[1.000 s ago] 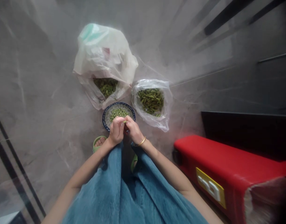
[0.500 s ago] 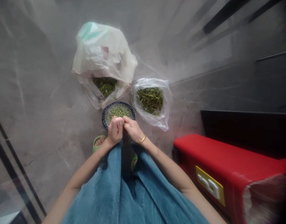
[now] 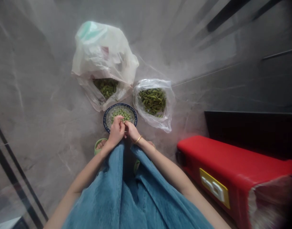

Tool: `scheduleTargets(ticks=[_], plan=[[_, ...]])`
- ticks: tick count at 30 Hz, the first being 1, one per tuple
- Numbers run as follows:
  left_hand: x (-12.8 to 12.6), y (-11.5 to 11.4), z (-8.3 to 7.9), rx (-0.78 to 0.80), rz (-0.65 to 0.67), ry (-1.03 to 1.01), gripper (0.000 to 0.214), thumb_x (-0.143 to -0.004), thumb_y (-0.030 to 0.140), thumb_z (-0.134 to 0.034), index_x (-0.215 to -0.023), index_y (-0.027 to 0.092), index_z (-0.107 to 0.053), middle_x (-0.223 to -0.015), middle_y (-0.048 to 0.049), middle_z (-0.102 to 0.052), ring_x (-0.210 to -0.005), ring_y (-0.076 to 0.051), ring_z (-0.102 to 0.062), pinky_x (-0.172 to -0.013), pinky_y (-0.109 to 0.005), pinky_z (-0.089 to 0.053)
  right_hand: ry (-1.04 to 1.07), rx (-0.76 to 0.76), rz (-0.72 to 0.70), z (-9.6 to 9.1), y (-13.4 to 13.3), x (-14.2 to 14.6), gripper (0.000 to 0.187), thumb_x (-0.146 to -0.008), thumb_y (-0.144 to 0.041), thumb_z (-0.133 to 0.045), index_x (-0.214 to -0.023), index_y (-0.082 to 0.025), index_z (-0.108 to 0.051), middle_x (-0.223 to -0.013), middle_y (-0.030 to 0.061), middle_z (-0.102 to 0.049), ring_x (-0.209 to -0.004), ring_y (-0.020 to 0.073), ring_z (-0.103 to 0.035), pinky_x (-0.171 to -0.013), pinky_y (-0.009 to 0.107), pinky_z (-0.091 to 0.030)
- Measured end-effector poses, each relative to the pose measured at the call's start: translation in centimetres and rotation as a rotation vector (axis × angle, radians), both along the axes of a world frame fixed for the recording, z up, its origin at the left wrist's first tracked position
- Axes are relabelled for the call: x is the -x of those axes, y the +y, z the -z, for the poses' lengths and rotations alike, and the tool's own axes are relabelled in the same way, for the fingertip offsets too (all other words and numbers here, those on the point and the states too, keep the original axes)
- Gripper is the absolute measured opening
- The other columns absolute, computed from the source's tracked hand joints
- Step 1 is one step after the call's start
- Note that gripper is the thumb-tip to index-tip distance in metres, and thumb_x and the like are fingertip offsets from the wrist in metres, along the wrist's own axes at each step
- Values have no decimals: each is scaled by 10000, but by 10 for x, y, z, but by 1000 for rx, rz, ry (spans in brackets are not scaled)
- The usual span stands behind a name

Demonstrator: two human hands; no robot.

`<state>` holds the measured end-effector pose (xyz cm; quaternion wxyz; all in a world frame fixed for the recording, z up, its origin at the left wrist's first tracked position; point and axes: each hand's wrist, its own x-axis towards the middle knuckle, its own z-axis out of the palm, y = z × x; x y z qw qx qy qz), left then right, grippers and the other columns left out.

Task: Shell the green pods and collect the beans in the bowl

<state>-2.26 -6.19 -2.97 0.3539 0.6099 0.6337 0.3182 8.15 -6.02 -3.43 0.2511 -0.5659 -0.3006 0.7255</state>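
Observation:
My left hand (image 3: 116, 131) and my right hand (image 3: 132, 131) meet over the near rim of a blue-edged plate (image 3: 105, 120). Fingers on both sides are closed in a pinch, fingertips almost touching, around a small green bean pod mostly hidden between them. Shelled green beans (image 3: 120, 112) lie on the plate just beyond my fingertips. Beyond it to the left, a large white plastic bag (image 3: 104, 60) opens toward me with green pods (image 3: 107, 87) inside. A smaller clear plastic bag (image 3: 169, 116), right of the plate, is spread around more bean pods (image 3: 152, 101).
A red box-shaped object (image 3: 227, 156) with a yellow plate on its side stands at the right, close to my right forearm. Behind it is a dark panel (image 3: 253, 133). My foot in a green slipper (image 3: 97, 146) rests left of my hands on the grey floor (image 3: 52, 127).
Both hands have turned slightly, and the right hand and its bracelet have shifted a little left. My fingers now sit further over the plate. The bags and plate stay put.

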Motion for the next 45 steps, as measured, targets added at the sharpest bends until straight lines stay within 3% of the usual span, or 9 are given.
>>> scheduleTargets(ticks=[7,11,14,19,25,30,38,41,45], plan=[[3,3,-6,60,170,-22,221,-880,160,-423,-1096,174,-467,-884,-39,-633,-780,-133,-637,-729,-255,-512,72,302,221,-11,6,4,308,-880,-455,-432,-694,-214,-473,-634,1,-548,-490,103,-437,-400,225,-320],[7,10,-10,110,85,-51,195,-915,229,-439,-1099,171,-470,-728,17,-612,-575,-90,-580,-591,-202,-463,155,365,176,-14,13,-1,456,-899,-583,-331,-678,-207,-462,-572,5,-540,-499,117,-484,-441,233,-365],[24,37,-11,-5,-19,56,242,-918,256,-459,-1139,158,-453,-735,10,-616,-610,-104,-594,-626,-221,-476,34,139,17,-19,32,-24,324,-865,-502,-466,-779,-197,-535,-651,17,-610,-604,146,-569,-520,250,-436],[63,104,-12,-141,-23,338,503,-903,340,-540,-1329,154,-347,-1027,-85,-648,-924,-217,-636,-874,-409,-508,-774,-579,-26,-13,90,-85,180,-837,-225,-500,-928,-162,-642,-943,100,-650,-910,222,-572,-896,392,-436],[63,116,-17,-123,21,434,370,-903,218,-500,-1268,162,-467,-886,-60,-690,-917,-239,-650,-866,-432,-524,-1041,-615,-396,21,130,-96,243,-796,-198,-583,-1020,-145,-661,-983,144,-584,-967,280,-501,-881,408,-424],[49,92,-27,-152,74,394,350,-871,168,-491,-1219,154,-511,-924,-55,-695,-918,-210,-645,-878,-382,-516,-1121,-597,-409,26,129,-84,163,-821,-196,-559,-938,-133,-654,-1020,165,-597,-961,286,-511,-849,397,-418],[19,70,-36,-275,251,148,310,-931,197,-407,-1214,141,-520,-1126,-102,-660,-1086,-185,-609,-975,-357,-485,-886,-571,-126,-32,86,-112,204,-880,-325,-510,-861,-170,-641,-813,80,-668,-741,200,-577,-730,336,-432],[2,65,-42,-353,396,122,355,-916,216,-461,-1261,135,-492,-1286,-146,-581,-1210,-222,-551,-1019,-397,-468,-622,-527,-164,-63,65,-114,237,-860,-394,-555,-854,-176,-648,-762,42,-671,-656,151,-560,-651,286,-416],[-7,58,-48,-378,571,42,357,-920,233,-505,-1274,184,-506,-1153,-100,-668,-1055,-181,-645,-910,-335,-544,-347,-409,-298,-83,53,-106,302,-830,-467,-591,-822,-172,-654,-726,26,-659,-578,115,-498,-569,260,-370]])
